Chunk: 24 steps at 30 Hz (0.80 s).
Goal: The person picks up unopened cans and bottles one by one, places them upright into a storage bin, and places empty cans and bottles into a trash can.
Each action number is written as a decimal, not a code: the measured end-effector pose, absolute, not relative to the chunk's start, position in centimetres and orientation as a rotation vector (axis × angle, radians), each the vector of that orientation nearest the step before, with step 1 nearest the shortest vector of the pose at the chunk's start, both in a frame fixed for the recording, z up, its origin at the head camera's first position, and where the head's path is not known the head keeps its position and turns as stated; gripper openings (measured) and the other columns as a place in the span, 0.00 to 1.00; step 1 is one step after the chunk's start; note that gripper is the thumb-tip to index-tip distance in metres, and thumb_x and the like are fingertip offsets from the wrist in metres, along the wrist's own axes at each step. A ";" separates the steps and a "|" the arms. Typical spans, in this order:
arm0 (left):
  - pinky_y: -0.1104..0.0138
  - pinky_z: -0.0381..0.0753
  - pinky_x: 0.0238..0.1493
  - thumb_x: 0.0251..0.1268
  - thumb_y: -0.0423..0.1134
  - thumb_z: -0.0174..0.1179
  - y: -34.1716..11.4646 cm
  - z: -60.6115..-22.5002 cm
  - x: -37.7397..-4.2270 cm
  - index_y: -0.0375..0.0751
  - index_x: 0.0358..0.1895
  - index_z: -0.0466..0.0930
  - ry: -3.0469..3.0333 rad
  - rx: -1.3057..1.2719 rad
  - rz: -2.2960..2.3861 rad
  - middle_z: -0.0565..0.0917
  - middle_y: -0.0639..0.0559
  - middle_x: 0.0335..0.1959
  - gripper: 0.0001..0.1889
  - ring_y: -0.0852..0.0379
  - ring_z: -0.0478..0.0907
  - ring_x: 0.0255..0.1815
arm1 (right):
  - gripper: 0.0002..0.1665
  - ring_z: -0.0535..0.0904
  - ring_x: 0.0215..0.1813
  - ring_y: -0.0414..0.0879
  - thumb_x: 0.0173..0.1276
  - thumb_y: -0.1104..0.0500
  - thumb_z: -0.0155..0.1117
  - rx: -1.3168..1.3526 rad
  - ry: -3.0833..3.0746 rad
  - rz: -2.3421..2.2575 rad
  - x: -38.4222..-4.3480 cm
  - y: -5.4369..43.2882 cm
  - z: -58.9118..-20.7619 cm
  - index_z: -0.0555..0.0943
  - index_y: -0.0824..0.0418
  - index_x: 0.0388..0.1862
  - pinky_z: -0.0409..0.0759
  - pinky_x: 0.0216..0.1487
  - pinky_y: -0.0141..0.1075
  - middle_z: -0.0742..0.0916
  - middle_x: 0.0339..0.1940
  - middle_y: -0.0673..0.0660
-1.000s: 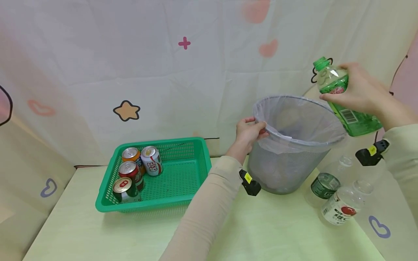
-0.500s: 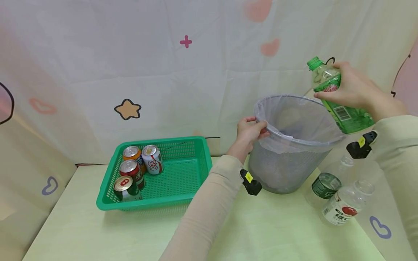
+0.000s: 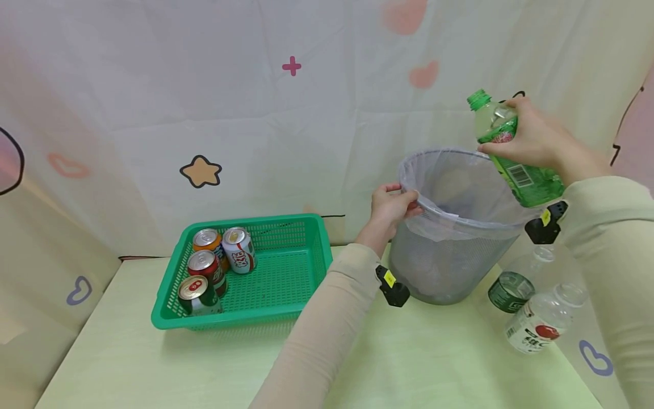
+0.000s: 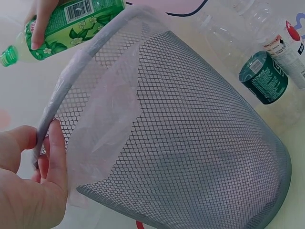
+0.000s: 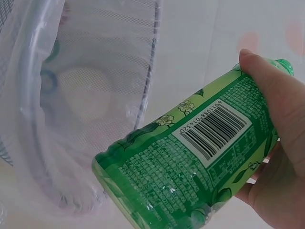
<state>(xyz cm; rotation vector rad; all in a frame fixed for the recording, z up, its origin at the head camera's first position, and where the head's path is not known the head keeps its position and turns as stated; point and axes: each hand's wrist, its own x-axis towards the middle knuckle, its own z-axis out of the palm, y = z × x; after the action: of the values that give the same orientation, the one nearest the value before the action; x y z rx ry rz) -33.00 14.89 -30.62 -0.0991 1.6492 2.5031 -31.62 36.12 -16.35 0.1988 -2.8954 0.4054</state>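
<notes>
My left hand [image 3: 390,210] pinches the left rim of a grey mesh waste bin [image 3: 434,267], thumb over the edge and fingers outside. A thin clear liner [image 4: 102,114] folds over that rim. In my right hand [image 3: 541,139] is a green plastic bottle [image 3: 526,179], gripped near its shoulder. The bottle is tilted, its neck up to the left and its base over the right side of the bin's mouth. In the right wrist view the barcode side of the bottle [image 5: 209,133] faces the camera, close beside the lined opening.
Two clear plastic bottles stand right of the bin, one with a green label [image 3: 511,291], one with a white label [image 3: 533,329]. A green basket [image 3: 281,278] holding several drink cans [image 3: 204,272] sits left. A patterned curtain [image 3: 306,130] hangs behind.
My right hand has carried the green bottle leftward, from beside the bin to over its right rim. My left hand keeps its hold on the rim.
</notes>
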 end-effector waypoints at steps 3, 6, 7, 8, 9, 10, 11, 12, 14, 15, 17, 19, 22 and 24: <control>0.67 0.83 0.30 0.53 0.24 0.61 14.9 -30.6 -33.0 0.40 0.45 0.69 1.648 -0.097 2.504 0.76 0.46 0.29 0.18 0.57 0.77 0.23 | 0.57 0.69 0.45 0.66 0.57 0.40 0.62 0.211 -2.892 0.416 -31.8 35.7 -16.4 0.44 0.67 0.71 0.70 0.33 0.53 0.69 0.52 0.74; 0.68 0.83 0.30 0.53 0.24 0.61 14.9 -30.7 -33.0 0.40 0.46 0.68 1.645 -0.099 2.505 0.76 0.46 0.29 0.18 0.57 0.77 0.23 | 0.57 0.70 0.46 0.66 0.58 0.39 0.61 0.204 -2.907 0.422 -31.9 35.3 -16.6 0.43 0.65 0.71 0.70 0.35 0.54 0.70 0.52 0.74; 0.68 0.83 0.30 0.53 0.24 0.61 14.9 -30.7 -33.0 0.40 0.46 0.68 1.645 -0.101 2.504 0.76 0.46 0.29 0.18 0.57 0.77 0.23 | 0.57 0.70 0.46 0.66 0.58 0.39 0.61 0.201 -2.912 0.422 -31.9 35.2 -16.6 0.42 0.65 0.72 0.70 0.35 0.55 0.71 0.51 0.74; 0.68 0.83 0.30 0.53 0.24 0.61 14.9 -30.7 -33.0 0.40 0.46 0.68 1.643 -0.101 2.505 0.76 0.46 0.29 0.18 0.57 0.77 0.23 | 0.57 0.70 0.46 0.67 0.58 0.39 0.61 0.198 -2.916 0.423 -32.0 35.0 -16.7 0.42 0.64 0.72 0.70 0.36 0.56 0.71 0.51 0.74; 0.68 0.83 0.30 0.53 0.24 0.61 14.9 -30.7 -32.9 0.40 0.46 0.68 1.642 -0.103 2.506 0.76 0.46 0.29 0.18 0.57 0.77 0.22 | 0.57 0.70 0.46 0.67 0.58 0.38 0.60 0.195 -2.919 0.419 -32.0 34.9 -16.7 0.41 0.64 0.72 0.70 0.36 0.56 0.71 0.50 0.75; 0.68 0.83 0.30 0.53 0.24 0.61 14.9 -30.7 -32.9 0.40 0.46 0.68 1.642 -0.105 2.506 0.76 0.46 0.30 0.18 0.57 0.77 0.22 | 0.58 0.70 0.46 0.67 0.58 0.38 0.60 0.195 -2.921 0.418 -32.0 34.8 -16.8 0.41 0.64 0.72 0.70 0.37 0.57 0.71 0.50 0.75; 0.68 0.83 0.29 0.53 0.24 0.61 14.9 -30.7 -32.9 0.40 0.46 0.68 1.642 -0.106 2.506 0.76 0.46 0.30 0.18 0.57 0.77 0.22 | 0.58 0.70 0.47 0.67 0.58 0.38 0.61 0.199 -2.921 0.419 -32.0 34.6 -16.8 0.41 0.64 0.72 0.70 0.37 0.58 0.71 0.51 0.75; 0.69 0.83 0.29 0.53 0.24 0.61 15.0 -30.7 -32.9 0.39 0.46 0.68 1.642 -0.107 2.505 0.76 0.46 0.30 0.18 0.57 0.77 0.22 | 0.58 0.69 0.47 0.67 0.58 0.39 0.61 0.210 -2.918 0.423 -32.1 34.5 -16.9 0.41 0.64 0.72 0.70 0.38 0.58 0.70 0.51 0.75; 0.69 0.83 0.30 0.53 0.24 0.61 15.0 -30.7 -32.9 0.40 0.46 0.68 1.644 -0.110 2.501 0.76 0.46 0.30 0.18 0.57 0.77 0.22 | 0.58 0.69 0.46 0.66 0.58 0.38 0.61 0.218 -2.920 0.427 -32.1 34.3 -17.0 0.42 0.64 0.72 0.70 0.37 0.57 0.70 0.51 0.75; 0.69 0.83 0.30 0.53 0.24 0.61 15.0 -30.7 -32.9 0.40 0.46 0.69 1.644 -0.111 2.500 0.76 0.46 0.30 0.18 0.57 0.77 0.22 | 0.58 0.69 0.46 0.66 0.58 0.38 0.61 0.224 -2.922 0.430 -32.1 34.2 -17.0 0.42 0.64 0.72 0.70 0.38 0.57 0.70 0.51 0.74; 0.69 0.83 0.30 0.53 0.24 0.61 15.0 -30.7 -32.9 0.40 0.46 0.68 1.641 -0.112 2.500 0.76 0.46 0.29 0.18 0.57 0.77 0.22 | 0.57 0.69 0.46 0.66 0.58 0.39 0.61 0.231 -2.926 0.439 -32.2 34.0 -17.1 0.42 0.64 0.72 0.70 0.38 0.56 0.70 0.51 0.74; 0.69 0.83 0.30 0.53 0.24 0.61 15.1 -30.7 -33.0 0.39 0.46 0.68 1.639 -0.112 2.500 0.76 0.46 0.29 0.18 0.57 0.77 0.22 | 0.57 0.70 0.45 0.66 0.58 0.38 0.61 0.231 -2.933 0.441 -32.3 33.9 -17.2 0.42 0.62 0.72 0.70 0.37 0.56 0.71 0.50 0.73; 0.69 0.83 0.29 0.53 0.24 0.61 15.0 -30.7 -33.0 0.39 0.46 0.68 1.636 -0.113 2.501 0.76 0.46 0.29 0.18 0.57 0.76 0.22 | 0.57 0.70 0.46 0.66 0.58 0.38 0.61 0.240 -2.928 0.443 -32.3 33.5 -17.3 0.42 0.62 0.72 0.70 0.38 0.56 0.71 0.50 0.73; 0.69 0.83 0.29 0.53 0.24 0.61 15.0 -30.7 -33.0 0.40 0.45 0.68 1.634 -0.112 2.499 0.76 0.46 0.29 0.18 0.57 0.76 0.21 | 0.57 0.71 0.46 0.65 0.58 0.38 0.61 0.249 -2.930 0.444 -32.2 33.2 -17.4 0.42 0.63 0.72 0.70 0.38 0.55 0.71 0.50 0.73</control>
<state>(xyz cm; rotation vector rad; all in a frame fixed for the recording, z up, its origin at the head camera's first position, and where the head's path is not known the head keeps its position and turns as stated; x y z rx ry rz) -32.96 15.02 -30.73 -0.1117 1.6337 2.4991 -32.22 33.23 -17.37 0.2492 -2.9297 0.4439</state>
